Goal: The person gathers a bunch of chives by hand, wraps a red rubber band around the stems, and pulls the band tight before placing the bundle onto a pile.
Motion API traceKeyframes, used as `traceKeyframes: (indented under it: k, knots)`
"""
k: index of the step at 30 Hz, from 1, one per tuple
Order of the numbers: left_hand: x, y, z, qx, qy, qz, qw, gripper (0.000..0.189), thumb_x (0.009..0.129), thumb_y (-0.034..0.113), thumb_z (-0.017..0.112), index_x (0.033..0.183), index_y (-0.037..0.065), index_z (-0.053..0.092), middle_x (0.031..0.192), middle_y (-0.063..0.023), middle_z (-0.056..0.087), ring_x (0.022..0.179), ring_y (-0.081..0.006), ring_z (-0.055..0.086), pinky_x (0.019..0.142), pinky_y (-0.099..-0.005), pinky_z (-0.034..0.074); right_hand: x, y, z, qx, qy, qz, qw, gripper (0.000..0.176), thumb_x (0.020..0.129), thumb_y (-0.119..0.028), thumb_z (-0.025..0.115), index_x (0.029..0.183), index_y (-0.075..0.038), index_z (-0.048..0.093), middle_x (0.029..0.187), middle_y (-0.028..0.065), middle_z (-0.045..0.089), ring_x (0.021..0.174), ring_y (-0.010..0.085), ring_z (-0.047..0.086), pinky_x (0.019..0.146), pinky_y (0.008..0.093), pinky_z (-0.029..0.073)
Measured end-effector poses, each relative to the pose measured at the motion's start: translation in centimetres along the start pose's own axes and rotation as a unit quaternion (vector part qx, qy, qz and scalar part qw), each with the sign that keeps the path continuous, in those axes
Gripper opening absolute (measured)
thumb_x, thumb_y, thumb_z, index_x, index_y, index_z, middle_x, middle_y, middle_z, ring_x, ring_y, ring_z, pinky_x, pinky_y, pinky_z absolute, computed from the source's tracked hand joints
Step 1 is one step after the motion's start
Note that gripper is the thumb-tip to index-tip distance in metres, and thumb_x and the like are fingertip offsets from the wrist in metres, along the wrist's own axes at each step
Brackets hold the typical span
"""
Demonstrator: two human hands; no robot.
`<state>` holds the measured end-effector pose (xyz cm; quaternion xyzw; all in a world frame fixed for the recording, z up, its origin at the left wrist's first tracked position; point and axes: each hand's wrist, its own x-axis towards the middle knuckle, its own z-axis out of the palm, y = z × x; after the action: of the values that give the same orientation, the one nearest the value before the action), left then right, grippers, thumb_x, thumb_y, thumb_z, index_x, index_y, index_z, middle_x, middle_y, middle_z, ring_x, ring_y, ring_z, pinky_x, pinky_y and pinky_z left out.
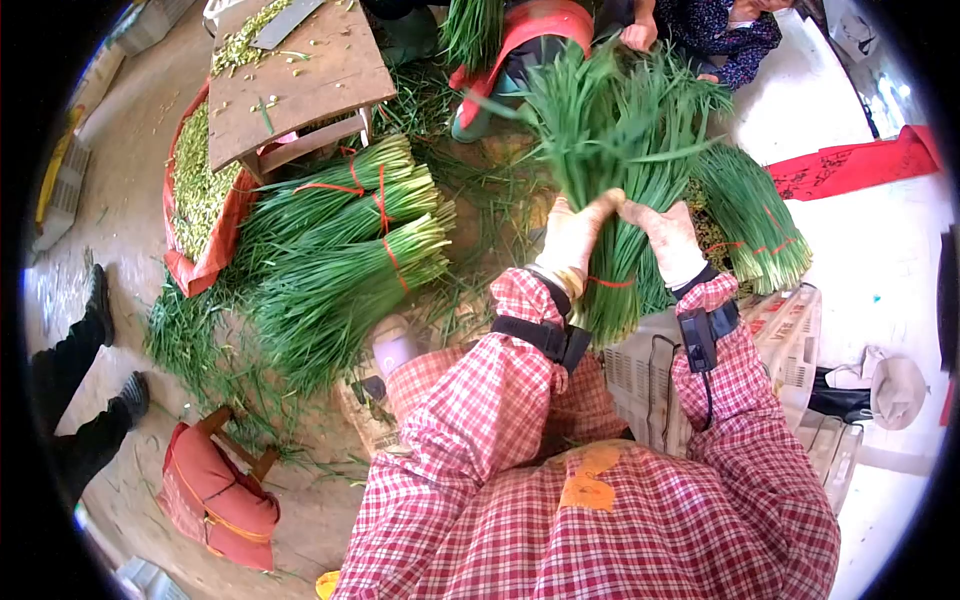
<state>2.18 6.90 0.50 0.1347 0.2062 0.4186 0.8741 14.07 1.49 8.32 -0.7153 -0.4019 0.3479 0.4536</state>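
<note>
In front of me, my left hand (575, 238) is closed round loose green garlic chives (575, 125), whose upper leaves are smeared by motion. Beside it, my right hand (668, 238) grips the side of a bunch of garlic chives (635, 215). The thumbs nearly meet over the leaves. An orange-red band (610, 283) circles the stems below my hands, and the pale cut ends point towards me. Just right of my right hand lies a banded bunch (750, 215) with its stems towards me. My palms and some fingers are hidden by leaves.
Several tied bunches (350, 265) lie left on the leaf-strewn floor, by a wooden table (300, 85) and a red sack of trimmings (190, 250). Plastic crates (790, 335) stand under the work. A padded stool (220, 495) is lower left. Other people (720, 40) sit opposite.
</note>
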Motion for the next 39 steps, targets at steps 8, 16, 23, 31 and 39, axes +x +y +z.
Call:
traceKeyframes:
  k: [8,16,23,31,39]
  knots:
    - [0.4,-1.2,-0.7,-0.089,0.103,-0.031,0.99,0.029,0.085,0.016,0.07,0.109,0.001,0.065,0.098,-0.0113,0.07,0.082,-0.0225,0.068,0.075,-0.0367,0.057,-0.1,0.5,-1.0,0.018,-0.003,0.014,1.0,0.035,0.081,-0.016,0.078,0.111,-0.001,0.069,0.104,0.0037,0.071,0.091,0.0133,0.065,0.087,0.0289,0.05]
    - [1.2,-2.3,-1.3,-0.049,0.123,0.064,0.989,0.034,0.085,0.005,0.068,0.117,0.0,0.06,0.104,-0.0124,0.069,0.085,-0.0253,0.068,0.075,-0.039,0.059,1.1,3.5,-6.0,-0.142,0.059,0.066,0.986,0.065,0.089,-0.031,0.065,0.138,0.007,0.047,0.13,0.0171,0.061,0.117,0.025,0.059,0.103,0.0373,0.045]
    - [1.7,-3.4,-1.7,-0.062,0.083,0.093,0.99,0.036,0.085,-0.003,0.067,0.12,-0.001,0.059,0.107,-0.0133,0.069,0.085,-0.0252,0.069,0.075,-0.0392,0.06,1.9,-10.5,-7.8,-0.287,0.233,-0.258,0.893,0.038,0.092,-0.029,0.065,0.12,-0.002,0.066,0.124,0.0113,0.063,0.113,0.0201,0.059,0.097,0.0301,0.047]
    - [0.7,-2.2,-0.7,-0.057,0.058,0.094,0.992,0.035,0.086,-0.007,0.065,0.121,0.0,0.062,0.113,-0.0078,0.069,0.096,-0.017,0.064,0.087,-0.0301,0.051,8.0,-17.5,-4.9,-0.629,-0.068,-0.375,0.678,0.022,0.083,-0.023,0.069,0.099,-0.008,0.073,0.112,0.0089,0.068,0.112,0.0294,0.059,0.098,0.0392,0.046]
    - [0.8,-2.0,-0.9,-0.011,0.048,0.114,0.992,0.036,0.085,-0.005,0.069,0.121,-0.001,0.062,0.112,-0.0082,0.069,0.094,-0.0161,0.064,0.087,-0.0289,0.051,7.6,-16.4,-5.7,-0.609,-0.254,-0.377,0.65,0.032,0.073,-0.021,0.073,0.1,-0.007,0.068,0.115,0.0106,0.065,0.113,0.0323,0.058,0.097,0.0403,0.047]
